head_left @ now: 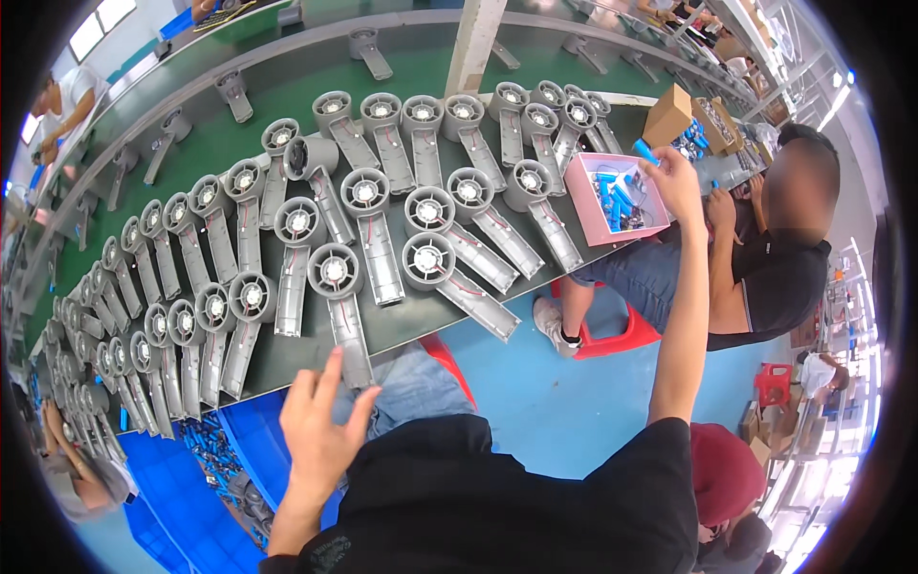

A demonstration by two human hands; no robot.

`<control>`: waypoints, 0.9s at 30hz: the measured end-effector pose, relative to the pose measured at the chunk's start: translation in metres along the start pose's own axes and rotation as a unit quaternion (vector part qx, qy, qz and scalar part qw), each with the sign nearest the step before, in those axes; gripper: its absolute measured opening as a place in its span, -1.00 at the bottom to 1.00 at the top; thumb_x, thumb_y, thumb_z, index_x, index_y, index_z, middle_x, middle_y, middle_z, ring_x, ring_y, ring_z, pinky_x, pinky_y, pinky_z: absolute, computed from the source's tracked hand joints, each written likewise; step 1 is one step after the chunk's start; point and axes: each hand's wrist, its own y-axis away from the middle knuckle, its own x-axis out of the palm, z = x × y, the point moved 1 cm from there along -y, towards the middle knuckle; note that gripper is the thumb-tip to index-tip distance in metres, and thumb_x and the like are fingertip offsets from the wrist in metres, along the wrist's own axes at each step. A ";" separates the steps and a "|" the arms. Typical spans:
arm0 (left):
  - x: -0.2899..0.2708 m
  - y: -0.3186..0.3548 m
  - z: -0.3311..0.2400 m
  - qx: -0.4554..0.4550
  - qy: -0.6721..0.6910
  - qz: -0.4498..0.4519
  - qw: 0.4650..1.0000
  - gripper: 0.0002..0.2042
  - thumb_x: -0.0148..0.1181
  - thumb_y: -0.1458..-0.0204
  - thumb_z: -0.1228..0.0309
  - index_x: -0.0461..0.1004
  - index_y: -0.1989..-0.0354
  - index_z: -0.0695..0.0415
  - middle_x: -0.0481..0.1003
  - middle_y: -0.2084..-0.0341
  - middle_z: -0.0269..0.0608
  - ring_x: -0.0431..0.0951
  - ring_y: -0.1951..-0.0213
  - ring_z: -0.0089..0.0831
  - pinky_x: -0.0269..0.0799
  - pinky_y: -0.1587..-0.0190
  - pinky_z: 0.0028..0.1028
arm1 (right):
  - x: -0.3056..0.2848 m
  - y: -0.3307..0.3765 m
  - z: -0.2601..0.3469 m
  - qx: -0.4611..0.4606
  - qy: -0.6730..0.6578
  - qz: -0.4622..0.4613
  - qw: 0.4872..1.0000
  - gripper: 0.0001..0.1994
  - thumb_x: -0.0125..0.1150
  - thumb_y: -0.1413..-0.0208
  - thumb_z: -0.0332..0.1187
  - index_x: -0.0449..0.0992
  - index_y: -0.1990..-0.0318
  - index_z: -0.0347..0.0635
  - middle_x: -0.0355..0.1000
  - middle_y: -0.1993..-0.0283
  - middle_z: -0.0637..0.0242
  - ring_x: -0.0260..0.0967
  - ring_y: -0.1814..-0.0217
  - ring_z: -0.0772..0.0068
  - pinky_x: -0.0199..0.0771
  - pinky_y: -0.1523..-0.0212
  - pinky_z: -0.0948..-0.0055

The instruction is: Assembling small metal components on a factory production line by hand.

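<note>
My right hand (677, 187) is stretched out over the pink box (583, 191), pinching a blue cylindrical battery (645, 150) between thumb and fingers. In the box lie several more blue batteries (622, 206) with white parts among them. My left hand (320, 421) has its fingers spread at the table's near edge. Its index finger and thumb are on either side of the lower end of a grey fan housing (349, 335); I cannot tell whether they touch it. That housing has a round head with a fan in it and an open, trough-like handle.
Rows of similar grey fan housings (382, 258) cover the green table (411, 330), red wires in several handles. Blue bins (182, 478) with loose parts stand below at left. A co-worker (779, 249) sits at right by a cardboard box (667, 115). Beyond runs a green conveyor (296, 86).
</note>
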 end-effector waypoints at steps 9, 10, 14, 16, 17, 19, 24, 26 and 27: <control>-0.011 -0.051 -0.010 0.084 0.164 -0.108 0.977 -0.77 0.26 0.03 0.58 0.58 0.16 0.32 0.55 0.32 -0.03 0.55 0.31 -0.26 0.43 0.20 -0.41 | -0.012 0.099 0.183 -0.003 -0.476 0.041 0.879 -0.84 0.23 -0.23 -0.35 0.48 0.14 -0.21 0.36 0.43 0.66 0.12 0.51 0.90 0.01 0.52 0.76; -0.006 -0.056 -0.013 0.096 0.191 -0.107 0.971 -0.74 0.29 0.04 0.56 0.58 0.13 0.32 0.57 0.25 0.00 0.57 0.25 -0.24 0.45 0.14 -0.41 | -0.004 0.111 0.204 -0.040 -0.491 0.031 0.870 -0.85 0.24 -0.22 -0.38 0.47 0.13 -0.23 0.38 0.43 0.64 0.15 0.48 0.89 0.07 0.48 0.75; 0.016 -0.063 -0.025 0.052 0.334 -0.112 0.934 -0.56 0.42 0.12 0.56 0.54 -0.01 0.31 0.58 0.09 0.02 0.61 0.13 -0.28 0.49 0.04 -0.41 | 0.017 0.158 0.270 -0.039 -0.549 0.059 0.833 -0.87 0.28 -0.18 -0.48 0.46 0.17 -0.23 0.37 0.44 0.62 0.15 0.46 0.90 0.04 0.47 0.78; 0.024 -0.062 -0.026 0.019 0.394 -0.147 0.907 -0.54 0.41 0.12 0.64 0.53 -0.04 0.32 0.59 0.14 -0.04 0.60 0.20 -0.39 0.49 0.09 -0.47 | 0.027 0.176 0.289 -0.048 -0.567 0.081 0.818 -0.86 0.28 -0.17 -0.49 0.45 0.17 -0.23 0.37 0.45 0.62 0.15 0.47 0.89 0.03 0.48 0.78; 0.025 -0.059 -0.022 0.012 0.387 -0.151 0.909 -0.54 0.41 0.12 0.64 0.53 -0.04 0.32 0.59 0.14 -0.04 0.60 0.20 -0.39 0.49 0.09 -0.47 | 0.032 0.183 0.297 -0.041 -0.577 0.087 0.811 -0.86 0.29 -0.17 -0.49 0.45 0.18 -0.22 0.37 0.44 0.61 0.14 0.48 0.89 0.02 0.49 0.77; 0.026 -0.053 -0.012 0.003 0.376 -0.199 0.905 -0.59 0.37 0.09 0.69 0.54 -0.01 0.34 0.59 0.24 -0.07 0.58 0.26 -0.44 0.47 0.15 -0.50 | 0.044 0.194 0.306 -0.037 -0.602 0.101 0.792 -0.85 0.27 -0.18 -0.48 0.42 0.16 -0.20 0.34 0.46 0.63 0.09 0.51 0.91 -0.03 0.53 0.77; 0.018 -0.046 0.009 -0.053 0.440 -0.214 0.871 -0.86 0.10 -0.14 0.67 0.52 0.16 0.35 0.43 0.20 -0.18 0.47 0.20 -0.48 0.38 0.05 -0.54 | 0.058 0.213 0.315 0.025 -0.656 0.237 0.717 -0.87 0.20 -0.25 -0.40 0.38 0.16 -0.15 0.30 0.52 0.62 -0.01 0.62 0.89 -0.09 0.64 0.76; 0.018 -0.048 0.015 -0.045 0.464 -0.228 0.855 -0.87 0.06 -0.17 0.64 0.48 0.15 0.33 0.44 0.16 -0.15 0.48 0.17 -0.44 0.38 0.02 -0.50 | 0.063 0.222 0.320 0.048 -0.670 0.304 0.676 -0.86 0.15 -0.29 -0.31 0.38 0.17 -0.15 0.31 0.56 0.55 -0.01 0.69 0.84 -0.10 0.70 0.74; 0.018 -0.047 0.016 -0.032 0.491 -0.244 0.836 -0.88 0.03 -0.20 0.61 0.45 0.14 0.31 0.44 0.12 -0.11 0.50 0.13 -0.40 0.38 -0.01 -0.45 | 0.064 0.226 0.322 0.051 -0.670 0.308 0.674 -0.86 0.15 -0.29 -0.31 0.38 0.17 -0.15 0.31 0.56 0.55 -0.01 0.69 0.84 -0.10 0.70 0.74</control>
